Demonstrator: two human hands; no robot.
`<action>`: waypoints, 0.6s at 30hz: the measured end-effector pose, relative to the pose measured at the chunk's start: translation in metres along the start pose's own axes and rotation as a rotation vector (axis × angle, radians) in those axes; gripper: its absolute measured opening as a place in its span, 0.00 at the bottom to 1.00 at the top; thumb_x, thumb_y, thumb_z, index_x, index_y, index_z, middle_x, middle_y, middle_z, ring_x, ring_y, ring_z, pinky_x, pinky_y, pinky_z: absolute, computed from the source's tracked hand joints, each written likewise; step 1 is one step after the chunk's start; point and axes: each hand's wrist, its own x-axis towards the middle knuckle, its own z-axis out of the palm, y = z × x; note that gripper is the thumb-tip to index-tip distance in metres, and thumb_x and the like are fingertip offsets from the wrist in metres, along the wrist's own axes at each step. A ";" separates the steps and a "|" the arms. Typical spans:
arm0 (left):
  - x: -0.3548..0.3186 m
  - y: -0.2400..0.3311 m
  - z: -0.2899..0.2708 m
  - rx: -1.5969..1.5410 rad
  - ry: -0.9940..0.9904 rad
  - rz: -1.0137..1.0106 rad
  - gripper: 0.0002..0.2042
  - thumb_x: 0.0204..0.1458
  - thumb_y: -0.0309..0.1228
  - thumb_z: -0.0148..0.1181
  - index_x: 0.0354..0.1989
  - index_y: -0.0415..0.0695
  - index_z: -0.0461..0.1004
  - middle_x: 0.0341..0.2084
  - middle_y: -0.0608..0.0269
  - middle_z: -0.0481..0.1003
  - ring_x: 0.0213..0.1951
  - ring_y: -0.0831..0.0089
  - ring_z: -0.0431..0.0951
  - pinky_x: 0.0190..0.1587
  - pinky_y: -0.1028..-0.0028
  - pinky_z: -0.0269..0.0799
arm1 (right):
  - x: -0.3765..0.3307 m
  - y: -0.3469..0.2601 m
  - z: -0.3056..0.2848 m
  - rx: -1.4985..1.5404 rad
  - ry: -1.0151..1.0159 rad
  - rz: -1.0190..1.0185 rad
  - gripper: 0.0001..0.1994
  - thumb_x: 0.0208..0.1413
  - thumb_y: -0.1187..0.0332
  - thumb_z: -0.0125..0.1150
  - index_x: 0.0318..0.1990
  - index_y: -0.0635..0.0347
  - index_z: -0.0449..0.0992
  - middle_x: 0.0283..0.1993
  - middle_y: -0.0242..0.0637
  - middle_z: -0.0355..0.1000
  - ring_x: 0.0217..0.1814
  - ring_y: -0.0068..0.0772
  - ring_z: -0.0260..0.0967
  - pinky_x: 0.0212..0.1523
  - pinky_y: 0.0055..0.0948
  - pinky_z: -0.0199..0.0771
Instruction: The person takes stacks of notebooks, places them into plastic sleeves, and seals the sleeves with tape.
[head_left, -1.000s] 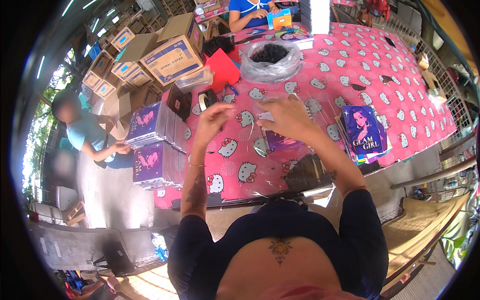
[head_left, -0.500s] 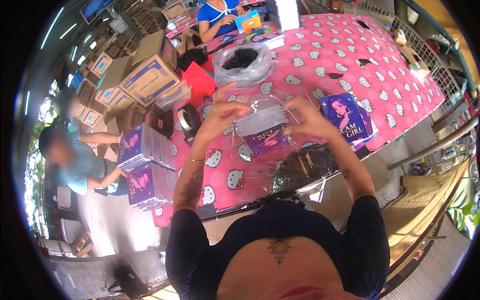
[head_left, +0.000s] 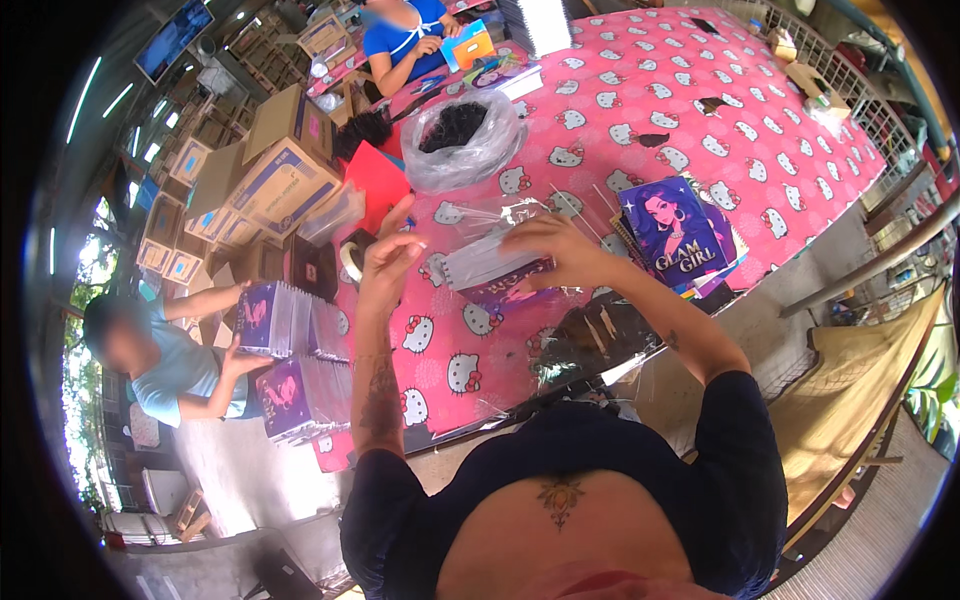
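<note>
A bundle of purple notebooks point(head_left: 503, 285) in clear plastic wrap lies in front of me on the table, with a pale folded band of film across its top. My right hand point(head_left: 556, 252) curls over the bundle's right side, thumb and fingers gripping it. To the left of it, apart from the bundle, my left hand point(head_left: 390, 260) is raised with its index finger up and its fingers apart. Behind that hand a tape roll on a dark dispenser point(head_left: 351, 257) is partly hidden. Loose clear film point(head_left: 575, 345) lies crumpled at the table's near edge.
Purple spiral notebooks point(head_left: 675, 225) are piled on the right. Wrapped notebook stacks point(head_left: 290, 320) stand at the left corner, where a co-worker point(head_left: 190, 370) holds one. A plastic bag of black coils point(head_left: 462, 140), a red sheet point(head_left: 378, 185) and cartons point(head_left: 280, 190) lie beyond. Another person point(head_left: 405, 45) sits across.
My left hand has moved left, off the bundle toward the tape dispenser. My right hand has come further over the bundle. The whole view has shifted slightly.
</note>
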 end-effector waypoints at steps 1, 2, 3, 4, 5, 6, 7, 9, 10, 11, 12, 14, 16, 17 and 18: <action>0.004 0.004 0.005 0.084 -0.046 -0.023 0.07 0.52 0.27 0.65 0.38 0.42 0.82 0.70 0.57 0.52 0.69 0.64 0.55 0.66 0.60 0.54 | 0.005 -0.003 0.005 -0.075 -0.040 -0.041 0.30 0.40 0.56 0.74 0.56 0.45 0.75 0.67 0.34 0.60 0.69 0.43 0.56 0.68 0.51 0.50; 0.014 0.008 0.019 0.163 -0.095 -0.047 0.06 0.52 0.28 0.65 0.38 0.44 0.83 0.70 0.57 0.51 0.69 0.63 0.54 0.67 0.59 0.52 | 0.009 -0.006 0.009 -0.152 -0.078 -0.078 0.30 0.39 0.54 0.74 0.55 0.43 0.76 0.68 0.33 0.59 0.70 0.41 0.55 0.68 0.53 0.48; 0.024 0.006 0.033 0.240 -0.151 -0.072 0.06 0.52 0.29 0.65 0.38 0.45 0.83 0.71 0.57 0.50 0.70 0.62 0.52 0.67 0.58 0.50 | 0.010 -0.008 0.012 -0.228 -0.114 -0.111 0.30 0.39 0.52 0.74 0.54 0.40 0.77 0.69 0.33 0.58 0.71 0.40 0.55 0.69 0.56 0.47; 0.032 0.000 0.042 0.391 -0.198 -0.003 0.05 0.52 0.30 0.65 0.36 0.47 0.83 0.72 0.54 0.47 0.71 0.60 0.49 0.68 0.56 0.48 | 0.011 -0.008 0.011 -0.177 -0.131 -0.089 0.28 0.39 0.54 0.74 0.54 0.35 0.78 0.73 0.36 0.50 0.74 0.45 0.48 0.69 0.60 0.44; 0.038 -0.008 0.048 0.543 -0.245 0.073 0.04 0.52 0.31 0.65 0.35 0.50 0.83 0.72 0.52 0.44 0.72 0.57 0.46 0.68 0.54 0.45 | 0.012 -0.008 0.012 -0.168 -0.126 -0.084 0.28 0.40 0.55 0.73 0.54 0.34 0.78 0.74 0.38 0.47 0.75 0.47 0.46 0.70 0.61 0.43; 0.038 -0.018 0.051 0.651 -0.261 0.107 0.06 0.52 0.32 0.66 0.38 0.51 0.82 0.72 0.51 0.43 0.72 0.55 0.44 0.68 0.52 0.44 | 0.013 -0.008 0.014 -0.160 -0.121 -0.078 0.27 0.40 0.56 0.73 0.54 0.34 0.78 0.75 0.41 0.43 0.76 0.49 0.44 0.70 0.62 0.42; 0.039 -0.035 0.055 0.752 -0.288 0.144 0.09 0.51 0.34 0.66 0.41 0.53 0.81 0.72 0.49 0.41 0.72 0.53 0.43 0.68 0.51 0.43 | 0.012 -0.007 0.014 -0.155 -0.111 -0.061 0.27 0.41 0.57 0.72 0.54 0.34 0.78 0.76 0.43 0.40 0.77 0.51 0.43 0.70 0.62 0.41; 0.039 -0.045 0.057 0.823 -0.265 0.105 0.16 0.50 0.38 0.68 0.47 0.55 0.77 0.72 0.47 0.40 0.72 0.49 0.41 0.68 0.49 0.42 | 0.016 -0.004 0.015 -0.115 -0.080 -0.102 0.26 0.43 0.59 0.72 0.54 0.35 0.78 0.77 0.48 0.35 0.77 0.53 0.40 0.71 0.63 0.39; 0.040 -0.046 0.057 0.790 -0.211 0.035 0.19 0.49 0.40 0.68 0.51 0.56 0.74 0.72 0.47 0.39 0.72 0.48 0.41 0.68 0.48 0.41 | 0.018 -0.003 0.015 -0.101 -0.066 -0.123 0.25 0.43 0.59 0.71 0.54 0.36 0.78 0.77 0.50 0.33 0.78 0.54 0.38 0.71 0.63 0.38; 0.040 -0.047 0.058 0.756 -0.156 -0.034 0.23 0.49 0.42 0.69 0.54 0.56 0.72 0.72 0.46 0.38 0.72 0.46 0.41 0.68 0.46 0.40 | 0.018 -0.005 0.016 -0.140 -0.077 -0.107 0.24 0.46 0.59 0.70 0.55 0.36 0.77 0.77 0.51 0.33 0.78 0.54 0.38 0.71 0.62 0.38; 0.037 -0.048 0.060 0.798 -0.128 -0.002 0.26 0.48 0.43 0.69 0.56 0.57 0.69 0.72 0.46 0.40 0.72 0.47 0.42 0.68 0.46 0.40 | 0.018 -0.008 0.019 -0.179 -0.088 -0.092 0.24 0.48 0.58 0.68 0.56 0.37 0.76 0.77 0.51 0.33 0.78 0.54 0.38 0.71 0.60 0.38; 0.043 -0.042 0.068 0.884 -0.077 0.078 0.32 0.47 0.45 0.70 0.61 0.58 0.64 0.71 0.45 0.44 0.72 0.48 0.43 0.68 0.46 0.39 | 0.019 -0.007 0.013 -0.045 -0.052 -0.009 0.23 0.53 0.55 0.65 0.57 0.41 0.75 0.75 0.52 0.37 0.76 0.53 0.42 0.71 0.57 0.43; 0.042 -0.009 0.060 0.438 -0.207 -0.005 0.28 0.45 0.44 0.71 0.56 0.55 0.69 0.70 0.47 0.49 0.71 0.49 0.47 0.68 0.45 0.40 | 0.017 -0.001 0.006 0.304 0.039 0.131 0.24 0.56 0.50 0.62 0.58 0.47 0.73 0.73 0.53 0.45 0.74 0.50 0.48 0.69 0.53 0.50; 0.040 0.019 0.061 0.220 -0.273 -0.043 0.26 0.44 0.43 0.71 0.53 0.54 0.72 0.69 0.48 0.51 0.70 0.49 0.49 0.68 0.45 0.41 | 0.021 0.010 0.005 0.367 0.099 0.233 0.25 0.57 0.48 0.61 0.58 0.50 0.73 0.70 0.52 0.51 0.71 0.48 0.53 0.66 0.49 0.55; 0.034 0.038 0.069 0.554 -0.323 0.060 0.23 0.44 0.41 0.71 0.50 0.53 0.74 0.67 0.50 0.55 0.69 0.51 0.51 0.68 0.47 0.41 | 0.027 0.025 0.010 0.434 0.162 0.337 0.27 0.57 0.46 0.60 0.58 0.53 0.73 0.66 0.51 0.57 0.67 0.45 0.58 0.63 0.45 0.60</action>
